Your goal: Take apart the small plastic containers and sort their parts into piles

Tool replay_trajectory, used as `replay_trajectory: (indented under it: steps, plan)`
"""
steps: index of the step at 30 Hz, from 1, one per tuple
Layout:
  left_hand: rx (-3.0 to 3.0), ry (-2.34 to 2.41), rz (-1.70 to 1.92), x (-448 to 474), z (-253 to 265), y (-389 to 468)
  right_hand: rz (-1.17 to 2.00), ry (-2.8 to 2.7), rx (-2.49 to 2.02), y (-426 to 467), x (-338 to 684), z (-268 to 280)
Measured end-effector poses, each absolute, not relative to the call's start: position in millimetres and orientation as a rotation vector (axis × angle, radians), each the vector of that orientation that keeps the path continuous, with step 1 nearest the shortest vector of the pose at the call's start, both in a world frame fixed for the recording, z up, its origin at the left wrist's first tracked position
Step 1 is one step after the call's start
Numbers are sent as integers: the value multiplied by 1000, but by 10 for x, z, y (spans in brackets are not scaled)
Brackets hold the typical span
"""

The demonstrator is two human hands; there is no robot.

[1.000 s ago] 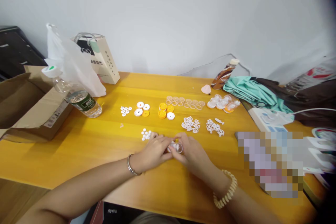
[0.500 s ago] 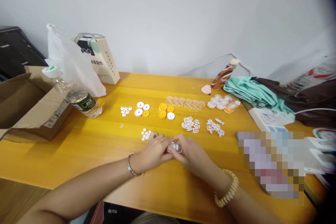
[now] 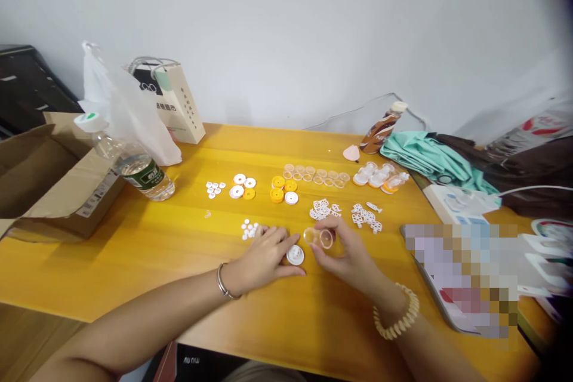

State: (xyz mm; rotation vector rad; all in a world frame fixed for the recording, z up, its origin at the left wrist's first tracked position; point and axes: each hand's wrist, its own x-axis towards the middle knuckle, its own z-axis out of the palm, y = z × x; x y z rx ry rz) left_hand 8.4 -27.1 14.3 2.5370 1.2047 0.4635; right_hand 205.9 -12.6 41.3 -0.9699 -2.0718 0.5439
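A white round base point(image 3: 295, 255) with small raised parts on top sits between the thumb and forefinger of my left hand point(image 3: 265, 255), which keeps it at the table surface. Just right of it, my right hand point(image 3: 348, 255) pinches a clear plastic dome cover point(image 3: 319, 238) on its side, apart from the base. Behind my left fingers lie small white round pieces point(image 3: 248, 228). White openwork parts point(image 3: 323, 210) are beyond my right hand, and a second group of white cut-out parts point(image 3: 366, 217) is further right.
Farther back are yellow and white discs point(image 3: 283, 190), a row of clear covers point(image 3: 317, 175) and assembled clear-topped pieces point(image 3: 380, 175). A water bottle point(image 3: 145, 176) and cardboard box point(image 3: 67, 191) stand left. A power strip point(image 3: 456, 206) and a blurred flat object point(image 3: 461, 280) lie right.
The clear cover has come off the white base and moved right in my right hand. My left hand stays in place at the base, now exposed.
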Motion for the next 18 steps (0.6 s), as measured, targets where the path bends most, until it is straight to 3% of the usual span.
replay_trajectory:
  steps: [8, 18]
  plan:
    - [2448, 1076, 917, 44, 307, -308, 614, -2033, -979, -107, 1991, 290]
    - [2200, 815, 936, 4, 349, -258, 450, -2035, -1030, -253, 1864, 214]
